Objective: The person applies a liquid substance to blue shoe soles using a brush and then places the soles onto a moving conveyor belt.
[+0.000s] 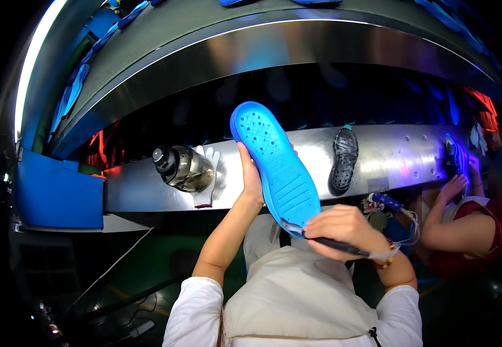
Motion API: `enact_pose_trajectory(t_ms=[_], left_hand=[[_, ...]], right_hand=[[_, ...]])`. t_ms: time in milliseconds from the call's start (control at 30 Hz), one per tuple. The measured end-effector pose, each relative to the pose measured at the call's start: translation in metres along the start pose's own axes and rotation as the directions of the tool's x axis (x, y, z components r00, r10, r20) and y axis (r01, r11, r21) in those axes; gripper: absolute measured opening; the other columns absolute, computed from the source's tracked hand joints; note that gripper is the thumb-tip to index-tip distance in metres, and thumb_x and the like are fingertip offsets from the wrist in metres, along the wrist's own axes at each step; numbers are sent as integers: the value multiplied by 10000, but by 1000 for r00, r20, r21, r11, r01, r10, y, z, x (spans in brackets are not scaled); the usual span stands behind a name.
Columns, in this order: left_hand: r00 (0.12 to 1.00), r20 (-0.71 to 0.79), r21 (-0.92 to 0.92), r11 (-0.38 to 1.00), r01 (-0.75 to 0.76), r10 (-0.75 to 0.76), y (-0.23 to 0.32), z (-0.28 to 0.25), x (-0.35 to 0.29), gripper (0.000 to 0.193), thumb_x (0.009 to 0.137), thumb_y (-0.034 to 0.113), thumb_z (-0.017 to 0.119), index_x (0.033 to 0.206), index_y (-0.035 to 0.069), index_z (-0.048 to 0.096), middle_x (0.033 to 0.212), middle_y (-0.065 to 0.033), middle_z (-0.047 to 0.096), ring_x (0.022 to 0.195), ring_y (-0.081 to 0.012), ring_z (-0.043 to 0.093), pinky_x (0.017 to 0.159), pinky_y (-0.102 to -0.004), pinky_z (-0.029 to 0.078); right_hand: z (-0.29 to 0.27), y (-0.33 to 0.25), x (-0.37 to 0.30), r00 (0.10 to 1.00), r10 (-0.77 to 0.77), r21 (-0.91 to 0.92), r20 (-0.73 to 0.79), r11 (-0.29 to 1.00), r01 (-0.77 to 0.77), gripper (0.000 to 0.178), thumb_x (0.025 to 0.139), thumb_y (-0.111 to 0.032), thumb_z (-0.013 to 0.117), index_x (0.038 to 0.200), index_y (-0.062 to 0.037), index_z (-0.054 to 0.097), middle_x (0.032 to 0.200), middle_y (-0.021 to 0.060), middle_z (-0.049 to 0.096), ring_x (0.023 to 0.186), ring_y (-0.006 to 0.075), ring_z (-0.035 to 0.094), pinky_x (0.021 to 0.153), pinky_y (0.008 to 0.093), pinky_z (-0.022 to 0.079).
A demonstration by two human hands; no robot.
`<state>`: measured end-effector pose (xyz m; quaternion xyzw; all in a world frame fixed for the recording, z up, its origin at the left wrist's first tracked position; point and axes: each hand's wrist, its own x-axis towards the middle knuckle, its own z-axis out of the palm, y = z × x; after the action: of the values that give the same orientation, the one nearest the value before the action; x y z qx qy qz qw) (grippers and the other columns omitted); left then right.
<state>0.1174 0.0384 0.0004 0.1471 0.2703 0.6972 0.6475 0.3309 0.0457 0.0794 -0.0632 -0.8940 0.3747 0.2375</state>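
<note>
The blue sole (pixel 277 159), raised over the near edge of the metal bench (pixel 395 153) with its ends toward 11 and 5 o'clock, should be light, bendable rather than rigid and hard to break, though its smooth face might slip if damp. The left hand (pixel 251 178) cups it from behind, thumb at its 10 o'clock edge, while the right hand (pixel 346 225) pinches a black-handled tool (pixel 343 247) whose tip is at the sole's 5 o'clock end. Gripping its 2 long edges near mid-length would probably limit flexing best.
</note>
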Motion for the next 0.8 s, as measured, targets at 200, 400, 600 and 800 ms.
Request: enact_pose_trajectory(t_ms=[200,400,600,800], left_hand=[[993,119,-159,987,20,-1,0,46,-12,907,728,775,177,1204,38,406,1083,-173,522,974,-320,530,865,-481,426],[981,83,-168,972,-162,178,20,47,-13,919,731,773,161,1221,28,386,1122,-180,506,1012,-308,509,882,-432,417],[937,146,-145,944,-296,316,34,43,-18,903,738,761,217,1300,59,309,1190,-188,468,1064,-341,482,913,-538,367],[925,202,-124,945,-302,322,47,53,-15,922,732,765,230,1319,55,270,1226,-185,437,1079,-350,471,934,-553,342]], right_hand=[[-11,22,40,927,69,164,-368,986,-8,154,667,-28,664,816,-5,631,820,128,643,747,225,636,674,293,500],[-20,12,11,962,46,298,-267,954,37,143,663,-41,679,799,-25,638,829,102,656,798,211,637,744,303,477],[-26,-4,6,994,-99,283,-46,953,108,176,637,-10,717,794,-26,642,832,103,656,862,232,628,726,325,469],[-24,16,-5,982,90,338,-165,941,-29,200,673,-17,700,868,-25,655,896,116,655,908,231,613,842,344,457]])
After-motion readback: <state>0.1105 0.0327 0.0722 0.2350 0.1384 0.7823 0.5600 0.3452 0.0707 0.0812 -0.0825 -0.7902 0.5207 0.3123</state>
